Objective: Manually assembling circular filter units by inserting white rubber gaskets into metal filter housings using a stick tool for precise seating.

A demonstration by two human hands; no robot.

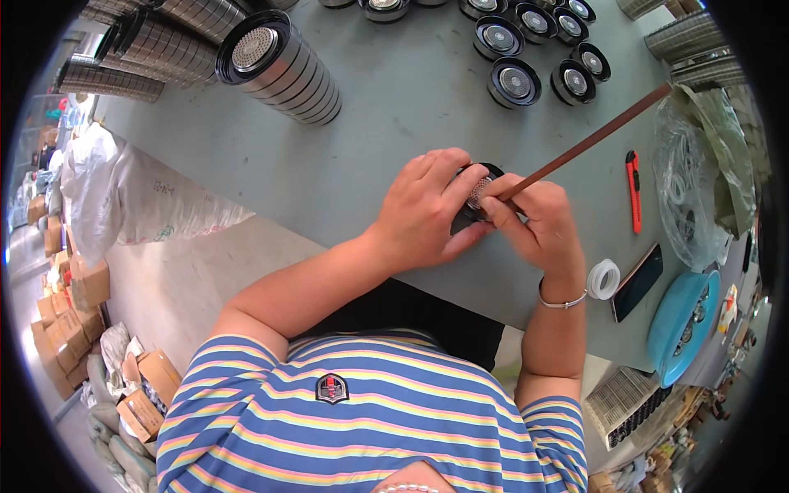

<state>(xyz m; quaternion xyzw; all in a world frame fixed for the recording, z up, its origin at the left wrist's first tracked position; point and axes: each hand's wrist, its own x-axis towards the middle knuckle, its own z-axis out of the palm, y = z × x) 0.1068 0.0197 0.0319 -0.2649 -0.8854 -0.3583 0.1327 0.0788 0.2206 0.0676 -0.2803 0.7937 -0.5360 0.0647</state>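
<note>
My left hand (427,205) is wrapped round a black round lid-like part with a perforated metal disc (476,195), close to the table's near edge. Between the fingers of my right hand (534,215) is a thin brown stick (592,141), which slants up and away to the right. Its lower end is at the part's metal disc; my fingers hide the exact contact. Much of the part's rim is covered by both hands.
At the far left rises a stack of similar parts (283,78), with more stacks behind. Several loose parts (515,82) lie at the far right. Along the right are a red utility knife (633,191), a white tape roll (603,279), a phone (638,282), a plastic bag (686,181) and a blue basin (664,329).
</note>
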